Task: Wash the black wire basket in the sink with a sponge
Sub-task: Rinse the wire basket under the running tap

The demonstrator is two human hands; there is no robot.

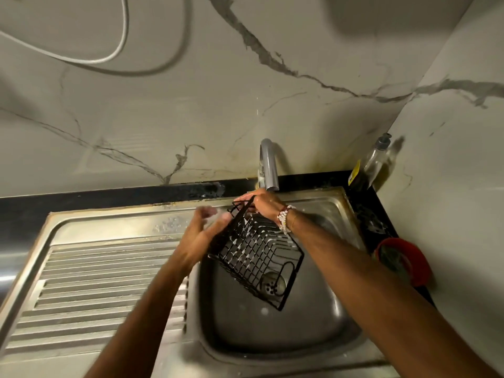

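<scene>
Over the sink (272,336) at frame centre, the sudsy basket (256,255) tilts under the tap (268,165), right hand (261,204) gripping its top edge, left hand (201,233) blurred, loose-fingered beside it; rinsing likely remains.

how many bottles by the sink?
2: clear pump bottle in the back-right counter corner; dark bottle with a yellow label just left of it. Others may be hidden.

The single head-worn view looks steeply down on the sink (272,331) from close above; the wall (245,91) fills its upper half.
</scene>
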